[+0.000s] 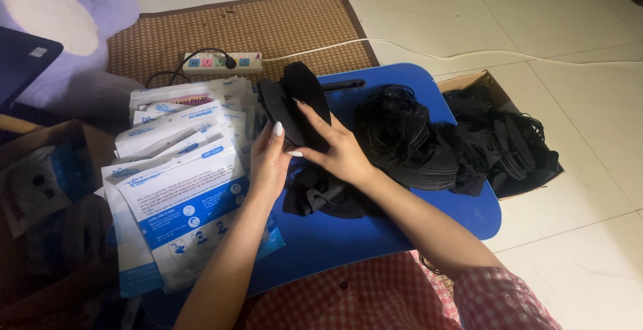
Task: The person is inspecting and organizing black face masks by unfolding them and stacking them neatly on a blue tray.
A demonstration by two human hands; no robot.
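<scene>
Your right hand (pixel 338 152) closes its fingers (pixel 313 117) around a small stack of black face masks (pixel 298 102), held upright over the blue lap table (pixel 402 229). Your left hand (pixel 268 164) steadies the same stack from the side, its fingers pressed together against it. More black masks lie beneath your hands and in a heap (pixel 408 142) to the right, spilling toward a cardboard box (pixel 469 81). White-and-blue packets (pixel 181 189) fan out on your left.

A white power strip (pixel 222 62) lies on the woven mat (pixel 281 28), beside a plush toy (pixel 80 8).
</scene>
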